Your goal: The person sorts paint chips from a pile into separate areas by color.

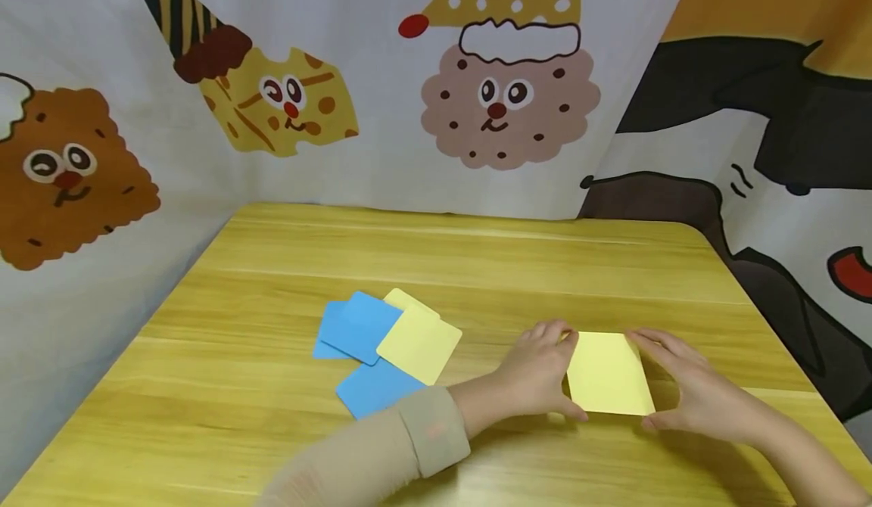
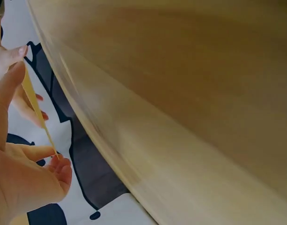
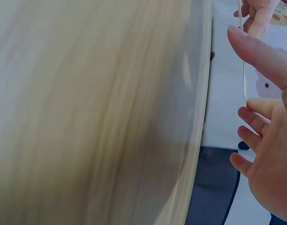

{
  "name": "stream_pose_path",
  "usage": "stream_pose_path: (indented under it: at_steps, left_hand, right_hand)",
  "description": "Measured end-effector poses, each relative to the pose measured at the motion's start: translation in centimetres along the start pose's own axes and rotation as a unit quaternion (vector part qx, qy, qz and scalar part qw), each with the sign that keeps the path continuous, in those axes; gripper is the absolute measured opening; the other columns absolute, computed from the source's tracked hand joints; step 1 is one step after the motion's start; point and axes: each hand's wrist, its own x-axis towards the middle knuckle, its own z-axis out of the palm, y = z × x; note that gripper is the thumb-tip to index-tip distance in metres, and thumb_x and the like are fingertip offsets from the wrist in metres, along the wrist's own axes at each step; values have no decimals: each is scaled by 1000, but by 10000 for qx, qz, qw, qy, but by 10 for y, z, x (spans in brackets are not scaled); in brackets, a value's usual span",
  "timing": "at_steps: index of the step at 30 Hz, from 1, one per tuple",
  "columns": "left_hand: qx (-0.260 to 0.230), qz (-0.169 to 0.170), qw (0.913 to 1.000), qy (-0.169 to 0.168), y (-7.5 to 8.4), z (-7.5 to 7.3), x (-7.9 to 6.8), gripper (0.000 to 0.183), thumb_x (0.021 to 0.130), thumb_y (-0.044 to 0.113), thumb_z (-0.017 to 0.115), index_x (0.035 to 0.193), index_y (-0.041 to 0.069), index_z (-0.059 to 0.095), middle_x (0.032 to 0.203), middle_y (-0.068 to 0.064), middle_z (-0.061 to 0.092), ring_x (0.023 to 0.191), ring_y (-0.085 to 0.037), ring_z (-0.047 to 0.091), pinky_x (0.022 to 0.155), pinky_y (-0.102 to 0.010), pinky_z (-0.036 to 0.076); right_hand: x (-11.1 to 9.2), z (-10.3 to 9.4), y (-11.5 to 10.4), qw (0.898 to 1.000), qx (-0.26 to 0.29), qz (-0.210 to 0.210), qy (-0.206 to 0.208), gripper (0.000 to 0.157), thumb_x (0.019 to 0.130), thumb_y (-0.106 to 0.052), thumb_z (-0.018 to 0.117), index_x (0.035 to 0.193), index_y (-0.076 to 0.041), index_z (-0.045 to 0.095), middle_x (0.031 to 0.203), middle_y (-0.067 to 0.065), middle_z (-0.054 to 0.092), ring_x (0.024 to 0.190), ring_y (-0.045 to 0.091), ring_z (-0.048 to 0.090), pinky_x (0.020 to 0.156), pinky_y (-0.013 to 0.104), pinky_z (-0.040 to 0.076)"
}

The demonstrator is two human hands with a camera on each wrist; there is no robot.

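The left hand (image 1: 534,374) and the right hand (image 1: 705,395) pinch opposite sides of a yellow card (image 1: 608,374) between thumb and fingers, clamped at its corners. The card is held up off the desk (image 1: 436,253), over its right half, well short of the far edge. Left of the left hand, a loose overlapping group of blue cards (image 1: 361,327) and other yellow cards (image 1: 420,346) lies left of the desk's middle, with the left sleeve (image 1: 361,458) just nearer the viewer. Beyond the far edge hangs a white cloth (image 1: 381,178) printed with cartoon faces.
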Motion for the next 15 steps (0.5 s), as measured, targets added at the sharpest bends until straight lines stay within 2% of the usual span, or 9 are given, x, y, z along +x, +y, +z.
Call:
stream_pose_path:
  at_steps: [3, 5, 7, 10, 12, 15]
  left_hand:
    - [152, -76, 9998, -104, 5, 2, 9, 110, 64, 73, 67, 148, 9, 35, 149, 0, 28, 134, -13, 25, 110, -29, 23]
    - [259, -115, 9994, -204, 9, 3, 15, 110, 64, 74, 65, 148, 11, 35, 149, 2, 27, 134, -11, 23, 109, -26, 22]
    - [387, -138, 9987, -289, 14, 5, 22, 110, 63, 76, 64, 149, 14, 35, 149, 4, 25, 134, -10, 22, 109, -24, 22]
    - [564, -170, 9974, -415, 21, 9, 32, 109, 62, 77, 62, 149, 17, 35, 149, 6, 24, 133, -8, 22, 108, -22, 21]
    - [688, -216, 9961, -500, 26, 11, 37, 109, 62, 78, 61, 149, 19, 35, 149, 8, 24, 132, -7, 22, 107, -21, 22]
    - [819, -275, 9943, -631, 30, 14, 44, 109, 61, 79, 60, 149, 21, 35, 148, 10, 24, 131, -6, 24, 106, -19, 22]
  right_hand:
    - [-2, -1, 9, 9999, -124, 31, -51, 115, 58, -50, 87, 151, -14, 30, 139, 11, 37, 117, 33, 40, 80, 48, 44]
    - [-5, -2, 15, 9997, -211, 46, -72, 116, 57, -51, 86, 151, -12, 30, 138, 12, 38, 116, 33, 41, 81, 37, 45]
    - [-7, -3, 23, 9996, -254, 82, -53, 116, 56, -51, 87, 150, -11, 31, 137, 10, 39, 115, 30, 41, 81, 23, 42]
    - [-11, -2, 35, 9997, -259, 34, 1, 117, 54, -49, 88, 149, -10, 33, 136, 9, 40, 116, 20, 38, 82, 8, 32]
    - [-13, -1, 42, 9998, -205, -11, 39, 117, 53, -46, 89, 148, -9, 34, 135, 8, 40, 117, 10, 35, 82, 4, 26]
    - [-16, -1, 51, 9997, -219, -91, 35, 116, 52, -43, 91, 148, -8, 35, 134, 9, 39, 116, 1, 32, 82, 3, 26]
